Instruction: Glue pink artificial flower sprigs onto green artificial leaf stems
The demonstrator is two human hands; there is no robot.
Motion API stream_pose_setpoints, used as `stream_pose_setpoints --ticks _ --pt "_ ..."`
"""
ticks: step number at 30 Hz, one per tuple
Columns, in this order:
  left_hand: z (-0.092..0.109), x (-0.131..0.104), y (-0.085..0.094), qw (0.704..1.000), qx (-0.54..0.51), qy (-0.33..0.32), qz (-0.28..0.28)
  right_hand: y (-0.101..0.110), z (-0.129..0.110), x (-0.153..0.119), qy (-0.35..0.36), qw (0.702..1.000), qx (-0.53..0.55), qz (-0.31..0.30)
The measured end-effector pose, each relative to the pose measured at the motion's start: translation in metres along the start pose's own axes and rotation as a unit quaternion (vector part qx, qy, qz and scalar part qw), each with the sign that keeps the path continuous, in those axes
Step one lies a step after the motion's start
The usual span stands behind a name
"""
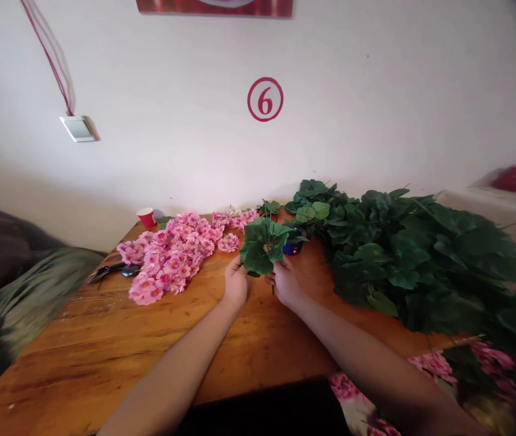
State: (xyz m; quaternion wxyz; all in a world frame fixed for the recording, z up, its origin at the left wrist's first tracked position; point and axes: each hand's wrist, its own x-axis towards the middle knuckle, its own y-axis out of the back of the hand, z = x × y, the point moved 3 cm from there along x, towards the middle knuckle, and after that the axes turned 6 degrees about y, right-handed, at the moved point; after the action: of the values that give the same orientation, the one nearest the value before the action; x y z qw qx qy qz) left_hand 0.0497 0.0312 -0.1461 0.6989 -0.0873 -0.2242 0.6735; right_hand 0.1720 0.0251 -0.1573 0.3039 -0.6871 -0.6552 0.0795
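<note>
Two hands of ours, left hand (236,280) and right hand (285,280), close their fingers around a green leaf sprig (264,245) above the wooden table (258,339), between the pink artificial blossoms (171,254) and the heaped green leaves (398,248); a red paper cup (146,218) stands behind the blossoms.

Flower pile (171,254) on L side of table (149,339), cup (146,217) behind it nr wall (185,121); leaf pile (398,254) on R side, running over R edge; blue container (292,247) btwn piles.
</note>
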Motion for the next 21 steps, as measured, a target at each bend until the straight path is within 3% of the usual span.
stream_pose_setpoints --ticks 7,11,14,18,21 --pt "0.002 0.001 0.003 0.998 -0.004 -0.047 0.043 0.002 -0.005 0.0 0.022 0.998 -0.057 0.005" --pt "0.025 0.004 0.011 0.984 -0.012 -0.123 0.127 0.004 -0.007 0.001 0.058 0.992 -0.106 0.028" --pt "0.051 0.003 0.015 0.96 0.051 -0.212 0.178 0.007 -0.006 0.002 0.095 0.984 -0.147 0.035" --pt "0.074 -0.001 0.009 0.946 0.091 -0.28 0.133 0.009 -0.006 0.002 0.159 0.965 -0.207 0.011" --pt "0.075 -0.003 0.001 0.973 0.063 -0.215 0.063 0.01 -0.006 0.001 0.161 0.963 -0.215 -0.008"
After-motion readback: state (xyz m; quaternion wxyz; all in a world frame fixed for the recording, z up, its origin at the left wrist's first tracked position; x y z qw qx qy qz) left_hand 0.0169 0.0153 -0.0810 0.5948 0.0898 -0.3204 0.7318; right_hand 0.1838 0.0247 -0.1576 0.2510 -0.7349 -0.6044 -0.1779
